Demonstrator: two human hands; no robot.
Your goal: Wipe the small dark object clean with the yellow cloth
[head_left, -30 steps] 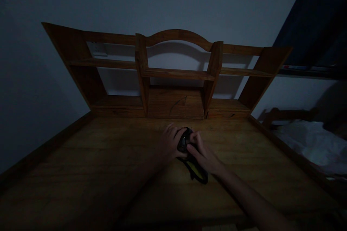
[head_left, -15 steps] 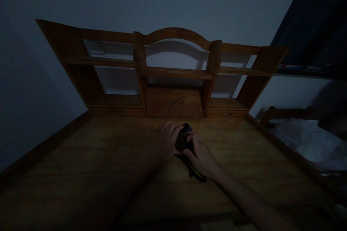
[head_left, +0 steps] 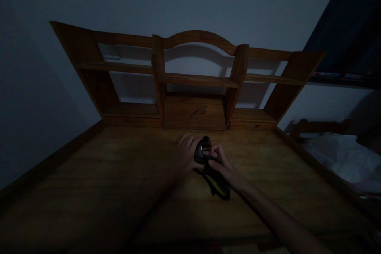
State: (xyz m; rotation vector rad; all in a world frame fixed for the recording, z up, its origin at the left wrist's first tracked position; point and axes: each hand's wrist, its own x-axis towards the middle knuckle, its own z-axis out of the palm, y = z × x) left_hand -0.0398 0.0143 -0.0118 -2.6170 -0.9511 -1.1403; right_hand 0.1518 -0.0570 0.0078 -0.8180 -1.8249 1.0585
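Observation:
Over the middle of the wooden desk, my left hand (head_left: 188, 152) is closed around the left side of a dark, glossy, goggle-like object (head_left: 199, 153). A bright streak of light shows on its curved, lens-like face. My right hand (head_left: 222, 164) pinches at the object's right side, with thumb and fingers bent close together. Below the hands, a black band-like piece with a yellow-green inner face (head_left: 219, 185) lies on the desk. Whether it is joined to the glossy object cannot be made out in the dim light.
The wooden desktop (head_left: 119, 174) has raised side edges. At its back stands a wooden shelf unit (head_left: 196, 81) with small drawers, against a pale wall. A white sheet or bag (head_left: 342, 154) lies beyond the right edge, below a dark curtain (head_left: 348, 24).
My right fingers have shifted slightly right, off the glossy face, showing more of it. The black and yellow-green piece has swung a little right and shows more of its inside. The view has shifted slightly.

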